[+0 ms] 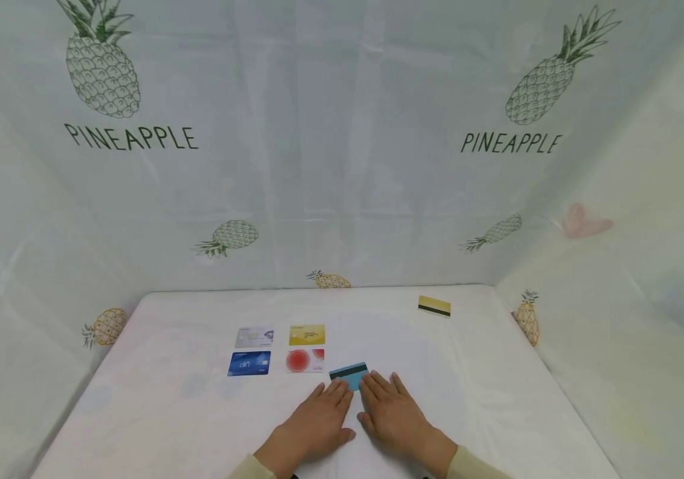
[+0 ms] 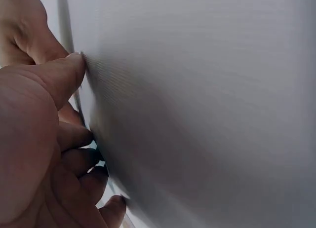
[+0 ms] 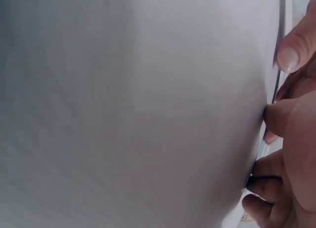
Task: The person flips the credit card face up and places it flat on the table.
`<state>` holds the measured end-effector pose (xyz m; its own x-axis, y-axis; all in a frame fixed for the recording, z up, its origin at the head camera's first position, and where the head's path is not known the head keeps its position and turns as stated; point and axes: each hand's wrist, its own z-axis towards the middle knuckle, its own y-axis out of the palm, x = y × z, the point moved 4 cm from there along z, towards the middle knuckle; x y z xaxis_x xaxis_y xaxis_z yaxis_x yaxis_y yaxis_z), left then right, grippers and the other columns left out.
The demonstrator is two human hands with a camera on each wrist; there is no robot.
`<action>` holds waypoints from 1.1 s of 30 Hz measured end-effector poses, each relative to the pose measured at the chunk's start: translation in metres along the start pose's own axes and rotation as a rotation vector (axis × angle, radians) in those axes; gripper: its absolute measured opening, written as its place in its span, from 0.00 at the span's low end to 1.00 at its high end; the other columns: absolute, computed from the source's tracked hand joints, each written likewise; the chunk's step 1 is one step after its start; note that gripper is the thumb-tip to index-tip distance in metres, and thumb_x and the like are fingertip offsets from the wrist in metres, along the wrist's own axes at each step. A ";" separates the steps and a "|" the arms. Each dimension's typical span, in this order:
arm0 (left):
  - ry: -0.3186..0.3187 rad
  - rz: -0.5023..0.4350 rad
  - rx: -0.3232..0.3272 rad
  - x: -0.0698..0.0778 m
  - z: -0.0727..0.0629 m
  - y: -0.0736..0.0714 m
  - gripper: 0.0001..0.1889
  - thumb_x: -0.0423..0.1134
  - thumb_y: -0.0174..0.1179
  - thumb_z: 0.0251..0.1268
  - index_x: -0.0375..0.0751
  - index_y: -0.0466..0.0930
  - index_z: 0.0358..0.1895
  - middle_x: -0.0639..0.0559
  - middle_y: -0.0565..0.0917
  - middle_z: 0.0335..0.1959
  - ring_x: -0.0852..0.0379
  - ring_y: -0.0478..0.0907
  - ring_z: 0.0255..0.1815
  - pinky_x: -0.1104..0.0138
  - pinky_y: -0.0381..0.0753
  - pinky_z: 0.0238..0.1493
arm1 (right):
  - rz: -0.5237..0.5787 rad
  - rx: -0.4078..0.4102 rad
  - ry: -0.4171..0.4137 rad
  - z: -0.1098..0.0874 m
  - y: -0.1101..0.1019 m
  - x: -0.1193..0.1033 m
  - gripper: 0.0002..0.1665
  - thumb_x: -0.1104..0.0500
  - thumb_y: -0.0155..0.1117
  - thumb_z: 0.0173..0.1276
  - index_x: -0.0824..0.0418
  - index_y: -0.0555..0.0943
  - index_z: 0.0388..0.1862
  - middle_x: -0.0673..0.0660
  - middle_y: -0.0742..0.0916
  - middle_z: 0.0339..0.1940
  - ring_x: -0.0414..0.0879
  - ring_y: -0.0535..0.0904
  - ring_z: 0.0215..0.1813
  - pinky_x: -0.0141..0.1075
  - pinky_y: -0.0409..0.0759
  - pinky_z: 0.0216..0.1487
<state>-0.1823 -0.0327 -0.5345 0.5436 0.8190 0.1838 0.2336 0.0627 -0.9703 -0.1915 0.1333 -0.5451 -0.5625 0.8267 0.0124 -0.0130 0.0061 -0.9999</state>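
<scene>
1. Cream sleeves at the bottom edge, a bare hand reaching out of each.
2. Left hand: palm down, fingers extended, fingertips at the near left part of a light-blue card.
3. Right hand: palm down, fingers extended, fingertips at the same card's right end. Narrow gap between the two hands; neither curled round anything.
4. Light-blue card lies on the white table, slightly askew, right end farther out, dark stripe along its far long edge.
5. Left of it, four cards in two rows. Far row: silver card, then plain gold card. Near row: dark-blue card, lettering upside down, then white card with red circles.
6. Striped gold card alone at far right, near the back edge.
7. Pale backdrop behind, printed with pineapples and "PINEAPPLE".
8. Wrist views: mostly white surface; card hard to make out.
</scene>
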 end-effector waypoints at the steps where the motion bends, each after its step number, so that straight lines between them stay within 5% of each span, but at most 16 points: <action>1: -0.001 0.003 0.002 -0.002 -0.001 0.001 0.38 0.62 0.58 0.76 0.42 0.69 0.79 0.48 0.67 0.82 0.50 0.60 0.85 0.50 0.63 0.81 | -0.003 0.001 -0.015 0.000 -0.001 -0.001 0.37 0.39 0.56 0.81 0.61 0.74 0.77 0.56 0.77 0.79 0.54 0.70 0.80 0.61 0.67 0.77; 10: -0.007 -0.043 -0.051 -0.018 -0.016 -0.002 0.31 0.57 0.58 0.78 0.46 0.74 0.76 0.53 0.71 0.80 0.52 0.64 0.83 0.54 0.65 0.80 | -0.016 0.100 -0.192 0.007 -0.012 -0.001 0.23 0.47 0.63 0.79 0.54 0.83 0.66 0.48 0.86 0.66 0.48 0.79 0.69 0.56 0.76 0.72; 16: -0.018 -0.042 -0.047 -0.023 -0.018 -0.009 0.26 0.54 0.59 0.78 0.48 0.78 0.73 0.55 0.78 0.75 0.53 0.70 0.80 0.54 0.69 0.78 | -0.003 0.154 -0.188 0.020 -0.016 0.006 0.26 0.43 0.69 0.74 0.58 0.84 0.61 0.51 0.87 0.59 0.48 0.81 0.61 0.51 0.80 0.67; 21: -0.014 -0.015 0.129 -0.026 -0.014 -0.013 0.20 0.51 0.65 0.75 0.48 0.84 0.63 0.55 0.86 0.63 0.52 0.81 0.66 0.54 0.80 0.68 | 0.058 0.123 -0.135 0.032 -0.016 0.010 0.32 0.37 0.72 0.70 0.58 0.83 0.61 0.51 0.85 0.55 0.47 0.78 0.56 0.49 0.81 0.61; 25: -0.088 0.042 0.262 -0.035 -0.005 -0.015 0.25 0.56 0.72 0.66 0.48 0.85 0.61 0.52 0.85 0.55 0.51 0.78 0.54 0.51 0.81 0.60 | 0.092 0.084 -0.119 0.041 -0.014 0.009 0.33 0.34 0.72 0.68 0.57 0.82 0.58 0.49 0.83 0.52 0.44 0.74 0.50 0.44 0.78 0.54; 33: -0.140 0.090 0.282 -0.048 0.005 -0.016 0.36 0.64 0.77 0.55 0.46 0.85 0.62 0.50 0.82 0.51 0.50 0.71 0.51 0.55 0.73 0.50 | 0.094 0.034 -0.112 0.055 -0.010 0.009 0.32 0.32 0.73 0.65 0.54 0.82 0.54 0.48 0.81 0.48 0.43 0.71 0.47 0.41 0.73 0.50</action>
<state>-0.2162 -0.0706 -0.5283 0.4309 0.8978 0.0914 -0.0534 0.1264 -0.9905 -0.2416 0.1094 -0.5342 -0.6511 0.7549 -0.0788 0.0173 -0.0891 -0.9959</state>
